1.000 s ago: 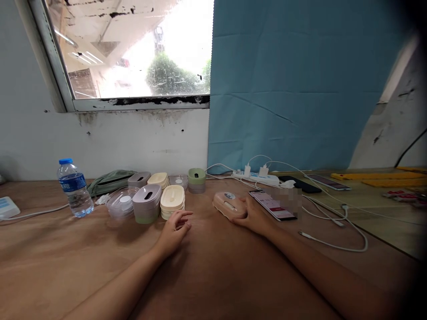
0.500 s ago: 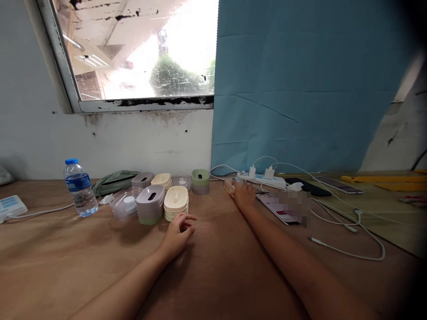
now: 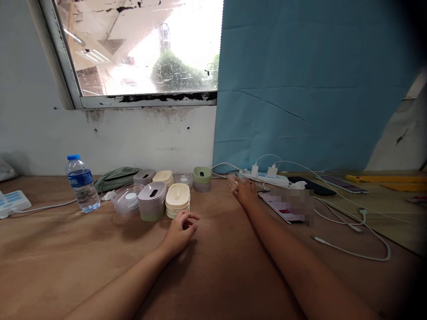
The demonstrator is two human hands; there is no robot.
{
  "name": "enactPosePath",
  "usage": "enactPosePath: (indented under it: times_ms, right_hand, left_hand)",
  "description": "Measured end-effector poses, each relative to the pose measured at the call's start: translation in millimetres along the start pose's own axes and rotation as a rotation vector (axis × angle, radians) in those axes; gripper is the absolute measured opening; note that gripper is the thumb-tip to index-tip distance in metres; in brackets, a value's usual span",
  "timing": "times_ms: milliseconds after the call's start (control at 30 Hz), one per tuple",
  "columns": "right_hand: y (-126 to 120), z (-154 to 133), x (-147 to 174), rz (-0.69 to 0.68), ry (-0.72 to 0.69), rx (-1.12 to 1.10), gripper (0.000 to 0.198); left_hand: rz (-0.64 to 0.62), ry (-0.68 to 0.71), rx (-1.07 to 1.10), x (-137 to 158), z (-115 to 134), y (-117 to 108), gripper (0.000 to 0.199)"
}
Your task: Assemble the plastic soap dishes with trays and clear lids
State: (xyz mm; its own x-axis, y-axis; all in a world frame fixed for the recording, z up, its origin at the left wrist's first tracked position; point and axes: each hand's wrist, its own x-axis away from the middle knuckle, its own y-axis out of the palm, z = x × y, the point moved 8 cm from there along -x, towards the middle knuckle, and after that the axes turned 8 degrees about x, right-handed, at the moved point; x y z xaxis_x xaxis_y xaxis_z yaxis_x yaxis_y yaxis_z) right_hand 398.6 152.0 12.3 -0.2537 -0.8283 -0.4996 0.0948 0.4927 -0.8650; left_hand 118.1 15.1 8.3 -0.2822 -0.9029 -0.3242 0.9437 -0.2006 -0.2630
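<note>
My left hand (image 3: 180,232) rests on the brown tabletop (image 3: 213,275), its fingers loosely curved and apart, with nothing held. Just beyond its fingertips is a stack of cream oval lids or shallow boxes (image 3: 178,200). A lilac container with a green base (image 3: 152,201) stands left of that stack. My right hand (image 3: 245,191) reaches to the back of the table, with fingers bent over a flat, light-edged object (image 3: 230,183). The hand covers most of this object, so its kind is unclear. Close to the right wrist lies a phone with its screen lit (image 3: 278,206).
A water bottle (image 3: 82,184), a green pouch (image 3: 116,179), clear round containers (image 3: 126,202) and a green container (image 3: 202,179) stand along the back. At right are a power strip (image 3: 273,178) with chargers, white cables (image 3: 350,255), a black phone (image 3: 313,186) and yellow bars (image 3: 376,179).
My view has shifted slightly, so the scene sits a little farther right. The light-edged object at my right hand looks lower and flatter. My left hand stays in place.
</note>
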Motion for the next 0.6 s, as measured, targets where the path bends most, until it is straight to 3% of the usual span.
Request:
enactPosePath:
  times_ms: [200,333,500,600]
  right_hand:
    - [2.2,1.9,-1.4,-0.009,-0.035,-0.066,0.050]
    - [-11.1,-4.4,3.9,0.032,-0.075,-0.119,0.057]
    - [-36.5,-58.9,25.7,0.096,-0.299,-0.227,0.066]
    - [-41.5,-98.9,37.5,0.130,-0.329,-0.317,0.059]
  left_hand:
    - [-0.003,0.003,-0.020,0.1,1.9,0.3,0.019]
    - [-0.008,0.002,-0.037,0.2,1.9,0.1,0.018]
    - [0.000,0.008,-0.051,0.0,2.3,1.0,0.017]
    - [0.002,0.054,-0.083,1.3,9.0,0.9,0.016]
